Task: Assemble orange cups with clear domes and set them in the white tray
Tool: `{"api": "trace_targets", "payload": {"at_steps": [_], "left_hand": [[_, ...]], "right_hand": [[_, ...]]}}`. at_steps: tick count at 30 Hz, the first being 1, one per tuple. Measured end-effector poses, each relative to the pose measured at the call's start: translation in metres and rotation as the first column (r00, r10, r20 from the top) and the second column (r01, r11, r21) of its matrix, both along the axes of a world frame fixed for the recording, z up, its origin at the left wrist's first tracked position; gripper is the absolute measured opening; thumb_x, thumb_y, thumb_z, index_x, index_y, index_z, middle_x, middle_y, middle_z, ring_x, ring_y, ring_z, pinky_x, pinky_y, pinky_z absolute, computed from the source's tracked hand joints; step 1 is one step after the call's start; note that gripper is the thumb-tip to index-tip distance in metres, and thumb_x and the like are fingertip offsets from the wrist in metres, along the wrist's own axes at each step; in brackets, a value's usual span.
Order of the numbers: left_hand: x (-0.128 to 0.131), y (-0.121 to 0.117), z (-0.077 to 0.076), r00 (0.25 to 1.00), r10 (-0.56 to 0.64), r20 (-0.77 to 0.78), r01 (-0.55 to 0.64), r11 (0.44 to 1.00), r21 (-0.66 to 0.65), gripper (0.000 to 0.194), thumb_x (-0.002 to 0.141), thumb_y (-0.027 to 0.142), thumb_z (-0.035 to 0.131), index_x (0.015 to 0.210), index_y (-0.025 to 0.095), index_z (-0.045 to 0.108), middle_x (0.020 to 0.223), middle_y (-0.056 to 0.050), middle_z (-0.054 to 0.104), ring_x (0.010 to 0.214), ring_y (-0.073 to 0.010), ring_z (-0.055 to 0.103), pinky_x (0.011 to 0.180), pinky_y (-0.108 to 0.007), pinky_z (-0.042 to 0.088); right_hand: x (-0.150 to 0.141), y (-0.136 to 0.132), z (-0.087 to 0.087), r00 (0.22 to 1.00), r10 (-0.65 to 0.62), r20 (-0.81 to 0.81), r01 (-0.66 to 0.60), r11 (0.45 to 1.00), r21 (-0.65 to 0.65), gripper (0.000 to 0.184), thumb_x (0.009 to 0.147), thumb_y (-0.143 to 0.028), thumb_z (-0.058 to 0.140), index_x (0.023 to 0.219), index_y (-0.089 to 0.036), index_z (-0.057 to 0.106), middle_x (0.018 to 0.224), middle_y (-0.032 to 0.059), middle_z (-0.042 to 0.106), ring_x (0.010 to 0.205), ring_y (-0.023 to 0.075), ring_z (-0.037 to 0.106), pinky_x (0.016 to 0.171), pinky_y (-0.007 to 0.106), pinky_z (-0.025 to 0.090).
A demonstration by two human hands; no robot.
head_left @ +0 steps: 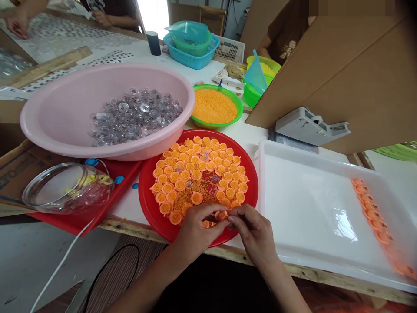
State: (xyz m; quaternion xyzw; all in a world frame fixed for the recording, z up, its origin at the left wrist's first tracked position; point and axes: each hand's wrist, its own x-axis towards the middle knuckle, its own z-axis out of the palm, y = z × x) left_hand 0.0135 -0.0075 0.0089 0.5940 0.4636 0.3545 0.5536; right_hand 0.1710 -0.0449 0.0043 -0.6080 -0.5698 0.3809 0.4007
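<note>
A round red plate point(252, 184) at the table's front edge carries several small orange caps point(195, 167) filled with orange beads. My left hand point(197, 230) and my right hand point(252, 232) meet over the plate's near rim. Their fingertips pinch one small orange cap point(222, 214) between them. A second orange piece shows under my left fingers, partly hidden.
A pink basin point(65, 117) of clear plastic pieces stands at left, a green bowl point(239, 106) of orange beads behind the plate. A white tray point(309, 204) at right holds a row of orange caps point(374, 217). A glass jar point(65, 187) lies on a red tray. Other people sit across the table.
</note>
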Motion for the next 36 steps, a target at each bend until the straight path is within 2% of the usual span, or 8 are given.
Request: {"api": "trace_targets", "payload": {"at_steps": [4,10,15,18,24,28,32,36], "left_hand": [[-0.002,-0.001,0.007,0.997,-0.044,-0.057,0.051,0.993,0.108,0.014,0.078,0.018,0.067,0.091,0.016,0.071,0.084,-0.005,0.072,0.079,-0.0159,0.067,0.075,-0.025,0.055],[-0.002,0.0,0.005,0.994,-0.079,-0.077,0.089,0.987,0.134,0.017,0.08,0.016,0.066,0.096,0.017,0.07,0.087,-0.005,0.073,0.079,-0.0154,0.067,0.076,-0.025,0.055],[-0.003,-0.004,0.001,0.99,-0.051,-0.131,0.081,0.97,0.231,0.011,0.078,0.012,0.064,0.087,0.016,0.07,0.074,-0.002,0.07,0.069,-0.0135,0.065,0.07,-0.024,0.054],[-0.003,-0.005,0.004,0.992,-0.033,-0.12,0.059,0.974,0.219,0.011,0.079,0.013,0.064,0.086,0.017,0.07,0.074,-0.002,0.071,0.069,-0.0138,0.065,0.07,-0.025,0.054],[-0.004,-0.007,0.006,0.995,0.004,-0.1,0.019,0.973,0.231,0.011,0.078,0.012,0.064,0.084,0.02,0.07,0.083,-0.004,0.074,0.08,-0.0169,0.068,0.081,-0.029,0.055],[-0.001,-0.007,0.006,0.996,-0.021,-0.083,0.03,0.993,0.116,0.017,0.078,0.015,0.065,0.093,0.02,0.07,0.087,-0.004,0.074,0.08,-0.0166,0.069,0.079,-0.028,0.056],[0.0,-0.005,0.005,0.998,-0.03,0.055,0.034,0.997,-0.071,0.025,0.075,0.016,0.069,0.1,0.019,0.07,0.098,-0.005,0.073,0.086,-0.0181,0.069,0.075,-0.026,0.058],[0.0,-0.005,0.001,0.999,-0.049,0.01,0.049,0.999,-0.021,0.025,0.073,0.017,0.073,0.097,0.018,0.071,0.091,-0.005,0.073,0.081,-0.0177,0.068,0.072,-0.027,0.057]], "right_hand": [[-0.001,-0.003,-0.001,0.999,-0.011,0.04,0.007,0.996,0.092,0.009,0.089,-0.017,0.056,0.087,-0.023,0.062,0.076,-0.002,0.061,0.064,0.0119,0.059,0.06,0.024,0.047],[-0.003,-0.008,-0.003,0.995,-0.029,0.101,0.01,0.983,0.182,0.01,0.09,-0.015,0.054,0.087,-0.022,0.06,0.079,-0.0006,0.061,0.07,0.0133,0.058,0.063,0.024,0.045],[-0.005,-0.011,-0.006,0.998,-0.018,0.066,0.008,0.989,0.146,0.01,0.089,-0.015,0.054,0.086,-0.022,0.06,0.077,-0.0008,0.06,0.068,0.0125,0.056,0.063,0.024,0.044],[-0.006,-0.01,-0.006,0.999,-0.023,0.043,0.017,0.992,0.126,0.009,0.089,-0.017,0.055,0.085,-0.022,0.06,0.077,-0.0004,0.06,0.068,0.013,0.056,0.062,0.025,0.044],[-0.01,-0.012,-0.008,0.988,-0.039,-0.147,0.029,0.997,-0.071,0.008,0.091,-0.025,0.053,0.085,-0.022,0.056,0.07,-0.0014,0.058,0.06,0.0136,0.056,0.057,0.025,0.046],[-0.01,-0.011,-0.008,0.988,-0.083,-0.128,0.073,0.994,-0.075,0.009,0.091,-0.026,0.054,0.083,-0.021,0.057,0.07,-0.0008,0.059,0.06,0.0138,0.056,0.058,0.026,0.047],[-0.009,-0.009,-0.006,0.989,-0.107,-0.101,0.104,0.994,-0.035,0.009,0.09,-0.023,0.054,0.082,-0.022,0.057,0.072,-0.001,0.06,0.062,0.0133,0.056,0.058,0.025,0.046],[-0.009,-0.008,-0.005,0.993,-0.109,-0.039,0.11,0.994,0.014,0.009,0.089,-0.023,0.055,0.08,-0.021,0.058,0.074,-0.0007,0.059,0.065,0.0133,0.055,0.06,0.025,0.045]]}}
